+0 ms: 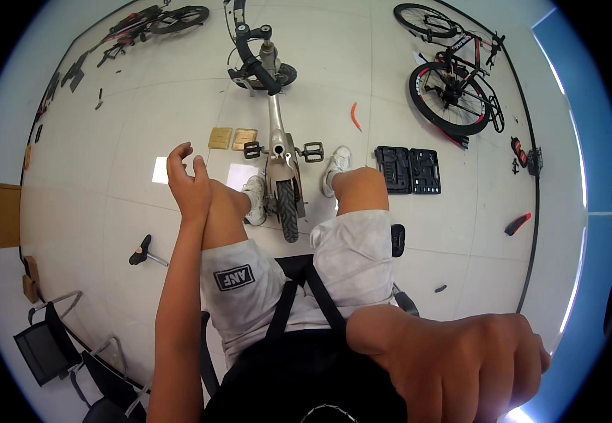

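My left hand is raised over my left knee, palm inward and fingers loosely bent, with nothing in it. Large and close in the lower right is my right hand, curled into a fist with its back showing. The inside of that fist is hidden, so I cannot tell if it holds anything. Between my feet stands a grey bicycle, its rear tyre toward me and its handlebar ahead. No saddle shows on it. Neither hand touches the bicycle.
A saddle on a post lies left of me. Two yellowish packets lie beside the left pedal. An open black tool case and an orange curved strip are to the right. Another bicycle lies beyond; chairs stand lower left.
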Tool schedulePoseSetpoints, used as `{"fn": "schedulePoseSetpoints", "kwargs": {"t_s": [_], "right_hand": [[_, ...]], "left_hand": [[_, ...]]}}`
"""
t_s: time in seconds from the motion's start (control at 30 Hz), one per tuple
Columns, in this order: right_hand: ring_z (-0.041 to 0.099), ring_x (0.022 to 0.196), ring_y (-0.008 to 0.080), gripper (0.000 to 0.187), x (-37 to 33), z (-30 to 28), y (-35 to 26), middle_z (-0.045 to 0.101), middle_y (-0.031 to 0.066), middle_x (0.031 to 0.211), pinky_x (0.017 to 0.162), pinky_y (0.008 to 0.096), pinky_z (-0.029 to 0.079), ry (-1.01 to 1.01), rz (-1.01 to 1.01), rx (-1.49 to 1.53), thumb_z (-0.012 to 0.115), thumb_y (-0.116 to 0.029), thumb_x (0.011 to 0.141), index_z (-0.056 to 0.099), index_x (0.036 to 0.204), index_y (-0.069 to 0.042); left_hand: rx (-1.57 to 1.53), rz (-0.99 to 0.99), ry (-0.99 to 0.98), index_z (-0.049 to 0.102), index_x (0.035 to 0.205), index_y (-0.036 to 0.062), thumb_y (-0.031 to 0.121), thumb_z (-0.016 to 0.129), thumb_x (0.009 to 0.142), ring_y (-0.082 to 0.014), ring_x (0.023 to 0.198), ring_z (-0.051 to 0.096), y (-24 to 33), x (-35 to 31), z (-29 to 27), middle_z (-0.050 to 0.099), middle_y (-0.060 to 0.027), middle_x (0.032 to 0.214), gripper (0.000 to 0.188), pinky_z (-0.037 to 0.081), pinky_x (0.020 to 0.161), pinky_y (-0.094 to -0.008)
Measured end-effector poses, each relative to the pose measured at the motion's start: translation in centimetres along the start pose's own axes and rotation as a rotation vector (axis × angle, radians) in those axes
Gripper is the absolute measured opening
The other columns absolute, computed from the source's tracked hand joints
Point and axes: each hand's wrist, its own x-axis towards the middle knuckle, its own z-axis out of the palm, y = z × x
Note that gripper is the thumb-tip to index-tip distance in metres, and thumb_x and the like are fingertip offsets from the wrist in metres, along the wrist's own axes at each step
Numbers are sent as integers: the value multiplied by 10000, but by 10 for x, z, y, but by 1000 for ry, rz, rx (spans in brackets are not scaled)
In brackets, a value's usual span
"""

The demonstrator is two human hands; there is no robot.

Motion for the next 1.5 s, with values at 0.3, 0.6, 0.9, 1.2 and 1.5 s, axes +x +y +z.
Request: {"fn": "schedulePoseSetpoints", "kwargs": {"t_s": [0.3, 0.6, 0.9, 1.2, 1.5], "right_hand": [[376, 409, 151, 438, -2, -21, -27, 401, 2, 534, 546, 450, 504, 8, 14, -137, 385, -192, 1002, 406, 572, -113], [577, 624, 161, 481, -73, -239, -175, 584, 76, 650, 667, 325, 507, 1116, 604, -1646, 508, -404, 977, 594, 712, -13], [679, 966, 411, 347, -418, -390, -279, 708, 255, 965, 871, 462, 528, 920, 1980, -1834, 537, -240, 832, 718, 948, 32], [593, 1197, 404, 566, -516, -452, -207, 612, 269, 1273, 1010, 478, 481, 1293, 2011, -1600, 630, -164, 836, 489, 1365, -21], [517, 1277, 316, 663, -551, -522, -158, 559, 144, 1327, 1037, 540, 389, 1103, 2262, -1976, 641, -146, 887, 347, 1481, -117]], "left_hand": [[-24, -71, 8, 569, 1251, 21, 74, 533, 955, -212, 1122, 614, -7, 2, -4, 629, -121, 1221, 304, 479, 932, -340], [-9, -116, -145, 605, 1153, -9, 86, 506, 983, -200, 963, 656, -13, 7, 9, 646, -125, 1082, 219, 495, 879, -330], [247, -196, -258, 617, 1239, 37, 137, 526, 994, -120, 809, 611, 13, 8, 29, 600, -30, 738, 280, 438, 719, -284], [311, -194, -244, 594, 1208, 7, 119, 515, 995, -109, 717, 536, 25, 15, 50, 620, -65, 798, 253, 444, 699, -271], [450, -213, -246, 525, 1305, 6, 116, 514, 997, -150, 772, 572, 25, 25, 70, 589, -59, 788, 328, 465, 803, -301]]}}
